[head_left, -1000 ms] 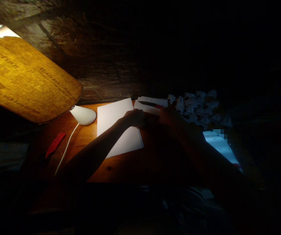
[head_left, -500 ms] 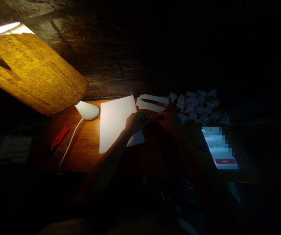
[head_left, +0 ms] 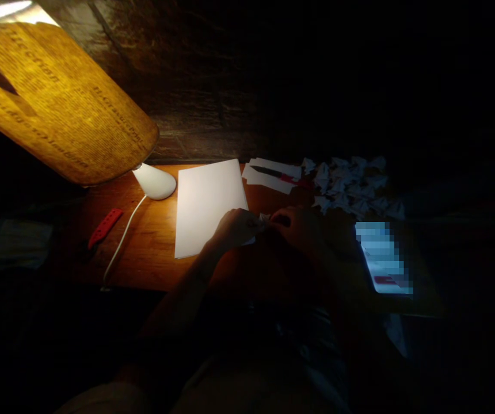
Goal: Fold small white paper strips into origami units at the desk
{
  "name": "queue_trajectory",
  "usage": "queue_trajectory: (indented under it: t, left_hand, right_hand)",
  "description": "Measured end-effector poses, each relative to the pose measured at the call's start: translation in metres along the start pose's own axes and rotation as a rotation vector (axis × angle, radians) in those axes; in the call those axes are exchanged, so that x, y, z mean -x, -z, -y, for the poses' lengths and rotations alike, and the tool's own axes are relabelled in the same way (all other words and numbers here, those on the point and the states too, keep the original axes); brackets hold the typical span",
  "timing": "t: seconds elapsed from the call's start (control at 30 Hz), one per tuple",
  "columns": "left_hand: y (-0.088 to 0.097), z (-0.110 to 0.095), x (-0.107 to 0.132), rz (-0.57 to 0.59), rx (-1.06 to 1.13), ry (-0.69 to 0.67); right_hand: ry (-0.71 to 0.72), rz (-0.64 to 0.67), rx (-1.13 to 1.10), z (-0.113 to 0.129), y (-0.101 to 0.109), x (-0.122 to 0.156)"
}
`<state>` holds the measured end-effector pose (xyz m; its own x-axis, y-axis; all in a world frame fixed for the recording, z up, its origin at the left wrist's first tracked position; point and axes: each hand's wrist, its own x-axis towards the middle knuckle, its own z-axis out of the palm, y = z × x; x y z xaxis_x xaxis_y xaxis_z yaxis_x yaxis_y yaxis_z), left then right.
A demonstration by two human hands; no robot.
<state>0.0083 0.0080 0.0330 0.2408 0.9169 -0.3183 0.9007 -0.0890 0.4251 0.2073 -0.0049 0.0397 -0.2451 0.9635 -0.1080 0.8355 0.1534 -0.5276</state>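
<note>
Between my two hands is a small folded piece of white paper, pinched from both sides. My left hand is closed on its left end, above the lower right part of a stack of white sheets. My right hand is in shadow, its fingertips closed on the paper's right side. Fingers cover much of the piece, so its exact shape cannot be made out. Many similar folded white paper pieces lie in a group beyond my right hand.
A red-handled knife rests on smaller paper sheets at the back. On the left stand a lit lamp with a white base and a cord, near a red sheath-like object. A glowing phone lies right.
Both hands have come slightly lower and nearer to me, still on the paper piece. My view has tilted a little, so the lamp and table sit higher.
</note>
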Motion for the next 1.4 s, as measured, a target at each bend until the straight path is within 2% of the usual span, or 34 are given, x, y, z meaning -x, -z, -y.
queue_trajectory:
  t: [0.13,0.27,0.4,0.6,0.77,0.97,1.17,1.3,1.4]
  left_hand:
    - [0.004,-0.004,-0.004,0.025,0.006,0.001]
    - [0.011,-0.013,-0.007,0.036,-0.075,0.065]
    - [0.021,-0.023,-0.015,0.100,-0.171,0.127]
    - [0.031,-0.035,-0.034,0.183,-0.228,0.092]
    - [0.034,-0.035,-0.035,0.183,-0.243,0.087]
    - [0.036,-0.034,-0.033,0.187,-0.269,0.062]
    - [0.041,-0.038,-0.036,0.222,-0.249,0.045]
    - [0.040,-0.038,-0.038,0.244,-0.268,0.036]
    - [0.036,-0.035,-0.041,0.215,-0.258,0.044]
  right_hand:
    - [-0.058,0.001,0.009,0.003,-0.003,-0.001]
    - [-0.101,0.035,0.079,0.007,-0.002,-0.004]
    - [-0.119,0.094,0.136,0.013,0.005,-0.006]
    - [-0.197,0.222,0.189,0.023,0.017,-0.018]
    - [-0.198,0.273,0.230,0.025,0.020,-0.029]
    - [-0.186,0.238,0.123,0.009,0.016,-0.036]
    - [-0.057,0.243,-0.022,-0.014,0.008,-0.041]
    - [-0.056,0.205,-0.061,-0.019,0.007,-0.042]
    - [-0.045,0.198,-0.063,-0.021,0.004,-0.043]
